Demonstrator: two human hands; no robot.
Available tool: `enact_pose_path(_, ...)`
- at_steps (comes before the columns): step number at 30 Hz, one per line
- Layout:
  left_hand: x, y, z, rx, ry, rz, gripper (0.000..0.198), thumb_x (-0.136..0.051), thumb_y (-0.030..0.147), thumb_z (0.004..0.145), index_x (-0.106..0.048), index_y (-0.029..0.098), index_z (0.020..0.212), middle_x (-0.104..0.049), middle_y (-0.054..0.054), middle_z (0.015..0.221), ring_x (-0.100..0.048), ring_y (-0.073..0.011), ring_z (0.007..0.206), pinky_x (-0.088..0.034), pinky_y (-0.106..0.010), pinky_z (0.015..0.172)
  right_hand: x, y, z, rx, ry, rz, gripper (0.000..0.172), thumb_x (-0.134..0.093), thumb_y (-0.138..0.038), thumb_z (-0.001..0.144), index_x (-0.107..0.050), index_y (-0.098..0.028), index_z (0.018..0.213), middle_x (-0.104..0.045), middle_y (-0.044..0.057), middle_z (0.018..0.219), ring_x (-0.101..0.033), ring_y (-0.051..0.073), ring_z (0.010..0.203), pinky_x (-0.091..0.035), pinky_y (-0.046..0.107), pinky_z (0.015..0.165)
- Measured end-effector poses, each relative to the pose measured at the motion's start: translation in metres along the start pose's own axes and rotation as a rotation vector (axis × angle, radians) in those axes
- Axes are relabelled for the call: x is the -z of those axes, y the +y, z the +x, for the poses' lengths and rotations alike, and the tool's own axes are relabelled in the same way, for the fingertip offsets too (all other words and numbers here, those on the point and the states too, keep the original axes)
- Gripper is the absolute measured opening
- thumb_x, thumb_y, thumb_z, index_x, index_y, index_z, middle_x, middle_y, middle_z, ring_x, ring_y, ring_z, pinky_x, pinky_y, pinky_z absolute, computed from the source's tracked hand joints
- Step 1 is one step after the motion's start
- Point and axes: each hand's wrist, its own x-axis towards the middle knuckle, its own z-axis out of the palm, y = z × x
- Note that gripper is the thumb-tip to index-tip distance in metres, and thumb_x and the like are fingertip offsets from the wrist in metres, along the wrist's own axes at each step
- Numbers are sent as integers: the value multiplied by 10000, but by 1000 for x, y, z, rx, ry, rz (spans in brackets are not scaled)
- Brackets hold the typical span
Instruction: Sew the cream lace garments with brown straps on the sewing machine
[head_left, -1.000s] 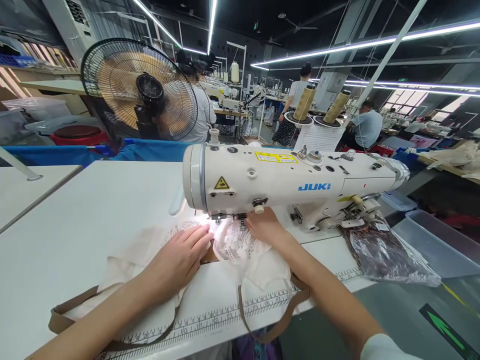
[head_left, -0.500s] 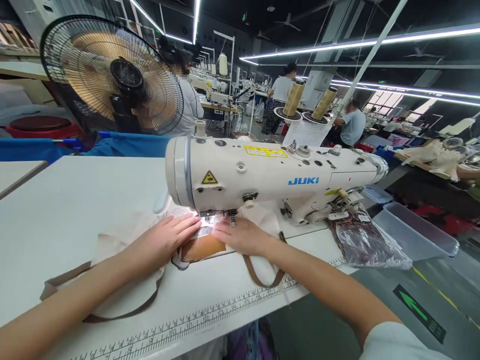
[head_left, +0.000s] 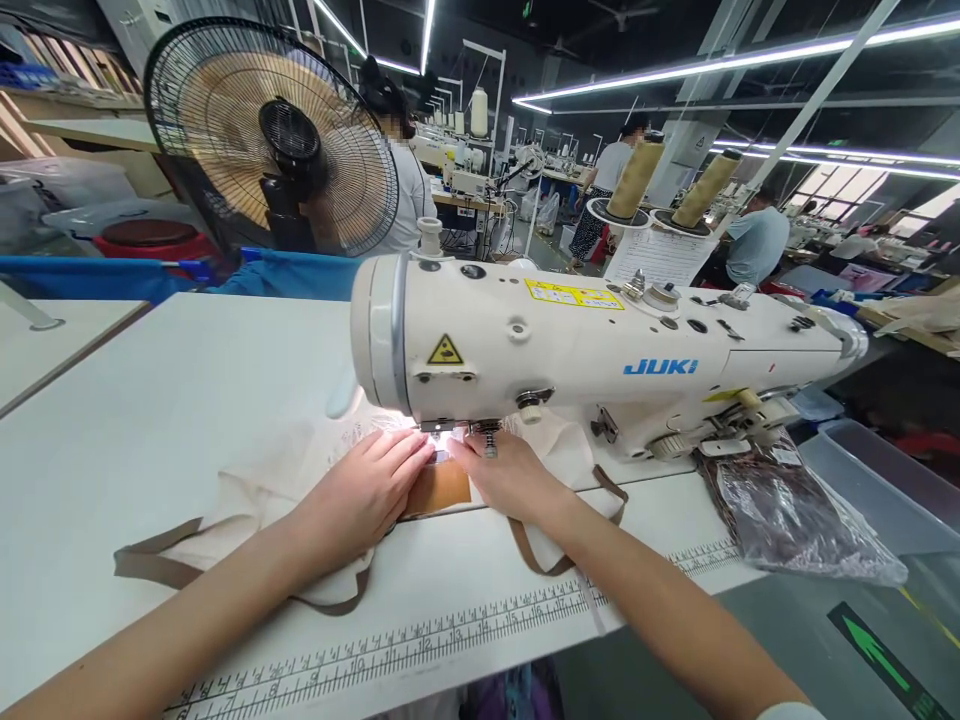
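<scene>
My left hand [head_left: 371,488] lies flat, fingers stretched out, on cream fabric [head_left: 262,470] to the left of the needle area. On the other side, my right hand [head_left: 514,478] rests on the same fabric, its fingers extended and the tips partly hidden under the sewing machine head [head_left: 480,340]. Between my hands an orange-brown panel [head_left: 442,488] shows, just in front of the lit presser foot. Brown binding edges the fabric and forms loops, one at the left [head_left: 161,565] and one beside my right wrist [head_left: 536,555].
A printed ruler [head_left: 450,630] runs along the table's front edge. Right of the machine lie a plastic-wrapped bundle [head_left: 802,510] and a clear bin [head_left: 885,480]. Behind stand a large fan [head_left: 292,140], thread cones [head_left: 636,178] and several people.
The view has turned slightly left, so the machine appears further right. My left hand has come closer to the needle area and covers more of the orange-brown panel's left side.
</scene>
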Motion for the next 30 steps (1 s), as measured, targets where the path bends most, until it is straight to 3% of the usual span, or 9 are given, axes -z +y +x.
enact_pose_path(7,-5,-12,-4,-7,-28,-64,455,-412,73,942,-673,38,1314,-738,-207,1242,-640,-330,1195,-560,-453,948,4,-3,2,-31,22,-29,389,-477,-38,926,-625,-164,1263,-736,116,1106,-658,241,872,-467,339,678)
enact_pose_path(16,-6,-28,-8,0,-85,-217,495,-405,64,983,-639,157,1409,-695,-139,1391,-607,-302,1279,-541,-455,1035,3,-5,2,-20,14,62,492,-505,-45,902,-589,-175,1369,-700,147,1275,-680,283,992,-540,381,758)
enact_pose_path(20,-3,-27,-10,-15,-86,-204,493,-446,62,969,-646,170,1406,-686,-131,1408,-604,-299,1291,-534,-445,1043,3,-8,1,-6,36,62,489,-489,-40,913,-573,-158,1380,-681,166,1334,-664,290,1117,-559,390,847)
enact_pose_path(26,0,-16,-8,-27,-43,-93,490,-379,27,972,-672,103,1358,-707,-162,1367,-630,-304,1251,-554,-426,970,5,-12,2,-15,23,25,472,-473,-23,921,-577,-142,1366,-705,153,1265,-675,273,1061,-564,372,839)
enact_pose_path(30,-12,-16,-16,-16,18,-78,526,-373,23,937,-672,114,1361,-681,-137,1421,-616,-300,1279,-531,-432,1014,4,-11,4,-7,29,62,424,-492,-36,925,-581,-131,1329,-702,160,1242,-679,274,982,-572,389,778)
